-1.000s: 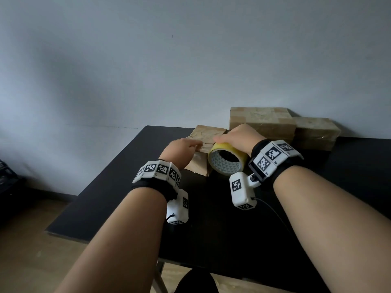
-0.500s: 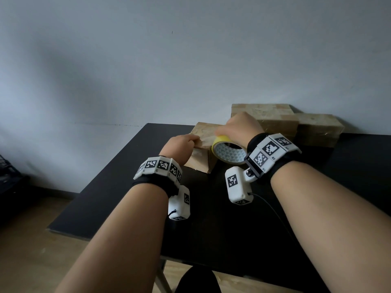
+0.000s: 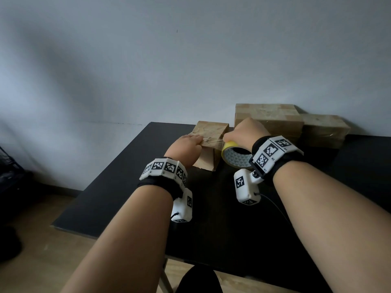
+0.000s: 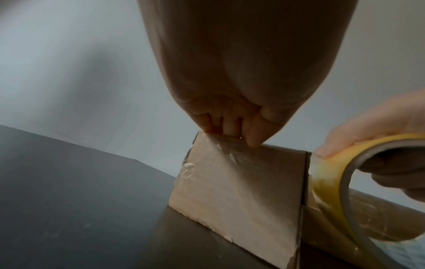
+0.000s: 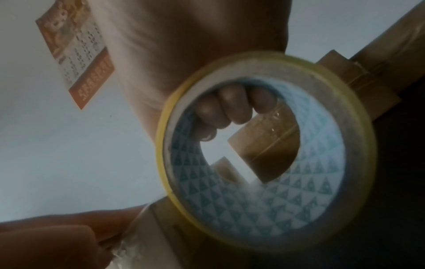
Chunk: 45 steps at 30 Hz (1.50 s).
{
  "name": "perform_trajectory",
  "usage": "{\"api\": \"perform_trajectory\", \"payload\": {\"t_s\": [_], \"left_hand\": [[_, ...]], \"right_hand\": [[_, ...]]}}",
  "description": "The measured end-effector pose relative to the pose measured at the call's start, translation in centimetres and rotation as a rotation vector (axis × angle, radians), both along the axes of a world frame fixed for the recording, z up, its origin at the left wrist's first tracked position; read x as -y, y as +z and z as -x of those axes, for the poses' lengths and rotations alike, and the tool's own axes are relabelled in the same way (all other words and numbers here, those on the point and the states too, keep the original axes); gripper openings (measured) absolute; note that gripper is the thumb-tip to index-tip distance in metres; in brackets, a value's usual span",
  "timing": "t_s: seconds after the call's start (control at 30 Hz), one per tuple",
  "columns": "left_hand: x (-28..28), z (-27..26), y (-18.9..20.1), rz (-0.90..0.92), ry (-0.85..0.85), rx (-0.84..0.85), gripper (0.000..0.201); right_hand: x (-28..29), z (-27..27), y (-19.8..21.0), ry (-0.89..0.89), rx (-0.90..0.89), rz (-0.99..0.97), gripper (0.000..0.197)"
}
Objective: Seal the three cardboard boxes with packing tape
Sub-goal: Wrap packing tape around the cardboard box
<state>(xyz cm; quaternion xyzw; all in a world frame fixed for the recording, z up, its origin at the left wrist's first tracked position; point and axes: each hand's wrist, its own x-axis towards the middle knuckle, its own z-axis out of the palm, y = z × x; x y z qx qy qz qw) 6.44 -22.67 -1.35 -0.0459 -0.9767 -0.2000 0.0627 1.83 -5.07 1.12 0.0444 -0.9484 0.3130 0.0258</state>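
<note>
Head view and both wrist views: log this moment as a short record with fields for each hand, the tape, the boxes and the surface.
left hand: fingers press the clear tape end onto the near top edge of the small box
right hand: grips the tape roll, fingers through its core
tape: clear strip stretched from roll to small box
small box: upright on the table, nearest the person
other boxes: large box and third box at the wall, side by side
surface: black table
</note>
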Motion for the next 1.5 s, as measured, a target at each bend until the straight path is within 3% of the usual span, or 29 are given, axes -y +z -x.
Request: {"api": "perform_trajectory", "payload": {"t_s": [0.13,0.23,0.4,0.47,0.63,0.83,0.97,1.23,1.33,1.5], "left_hand": [[-0.1,0.0,-0.1,0.038,-0.008,0.030,0.051],[0.2,0.2,-0.3,-0.038,-0.012,0.045,0.060],[-0.1,0.3,-0.8,-0.006,-0.100,0.039,0.043],[-0.4,0.3,-0.7,-0.024,-0.007,0.031,0.042],[-1.0,0.5,0.4,0.179,-0.030,0.084,0.043],[-1.8,0.7,0.1,0.080,0.009,0.057,0.042],[-2.4,1.0,-0.1,0.252,-0.037,0.114,0.045],[-1.7,1.3,-0.7,0.161,-0.045,0.139,0.047],[-1.4,0.7,0.2,0.066,-0.037,0.156,0.059],[-1.6,-0.7,-0.3,0.059,-0.110,-0.027,0.048]], "right_hand": [[0.2,0.7,-1.4,-0.027,0.046,0.014,0.036],[0.9,0.6,-2.3,-0.033,0.073,0.028,0.033],[1.4,0.6,-2.6,-0.046,0.091,0.031,0.033],[1.3,0.7,-2.7,-0.045,0.094,0.038,0.032],[1.4,0.7,-2.9,-0.048,0.094,0.047,0.029],[1.3,0.9,-3.0,-0.045,0.095,0.055,0.031],[1.1,1.2,-3.1,-0.056,0.099,0.059,0.030],[0.5,0.7,-3.2,-0.027,0.088,0.080,0.037],[-0.4,0.2,-3.2,-0.015,0.068,0.107,0.045],[-1.7,-0.9,-2.0,0.014,-0.004,0.223,0.052]]}}
